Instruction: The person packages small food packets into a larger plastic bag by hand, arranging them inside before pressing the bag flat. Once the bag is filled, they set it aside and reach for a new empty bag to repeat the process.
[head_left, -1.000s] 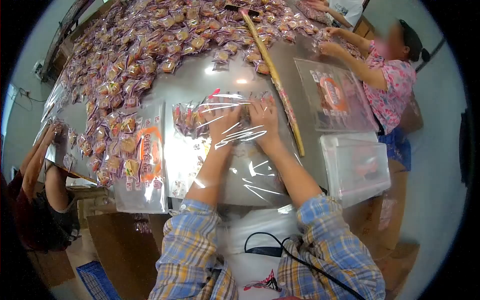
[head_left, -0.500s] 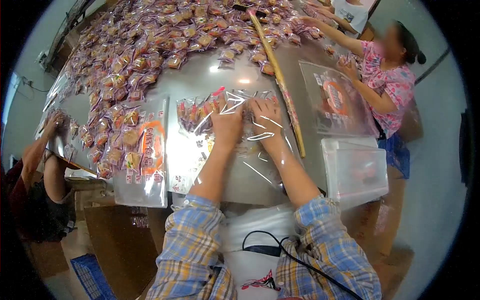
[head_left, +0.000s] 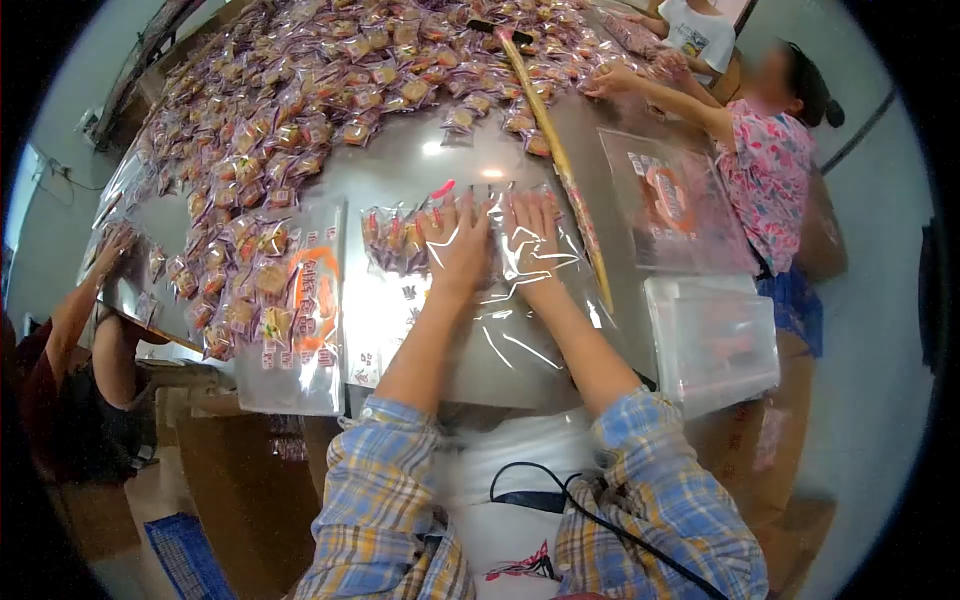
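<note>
A large clear plastic bag (head_left: 510, 350) lies on the metal table in front of me, its shiny film gleaming over my hands and wrists. Toward its far end is a row of small wrapped pastries (head_left: 392, 238). My left hand (head_left: 458, 245) is palm down with fingers stretched forward onto the middle of this row. Beside it, my right hand (head_left: 528, 240) lies flat on the row's right part, fingers extended. Both hands appear to be inside the bag. The pastries beneath my fingers are partly hidden.
A big heap of wrapped pastries (head_left: 290, 100) covers the far table. Printed bags (head_left: 318, 300) lie left, with pastries on them. Rightward are a long yellow stick (head_left: 553, 140), another printed bag (head_left: 670, 210) and stacked clear bags (head_left: 712, 345). Co-workers stand left and right.
My hands stay over the pastry row, with the fingers shifting slightly and the film creasing differently. The right-hand co-worker has brought both hands to the heap. The view has shifted a little.
</note>
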